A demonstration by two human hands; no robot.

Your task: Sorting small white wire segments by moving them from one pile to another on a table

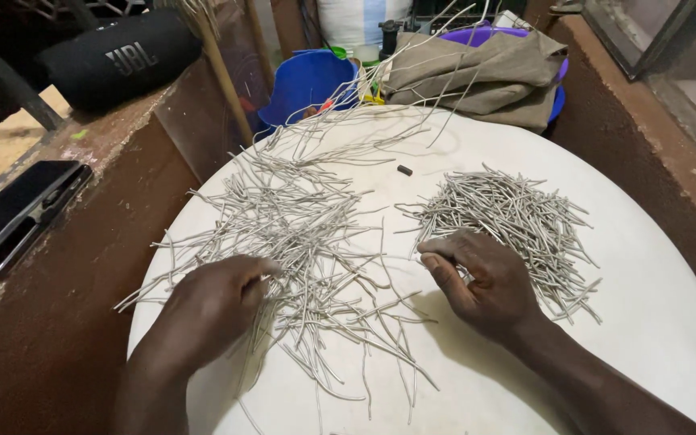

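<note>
Where both hands rest, left hand loosely curled on crisscrossed grey sticks, right hand pinching some.

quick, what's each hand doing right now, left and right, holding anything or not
Left hand: loosely curled, fingertips resting on the loose pile of grey sticks; a grip cannot be told.
Right hand: curled, beside the neater pile of sticks; whether it holds any cannot be told.

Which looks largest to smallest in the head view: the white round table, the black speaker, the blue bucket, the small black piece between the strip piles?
1. White round table
2. Black speaker
3. Blue bucket, partly hidden, so its rank against the speaker is unsure
4. Small black piece
</note>
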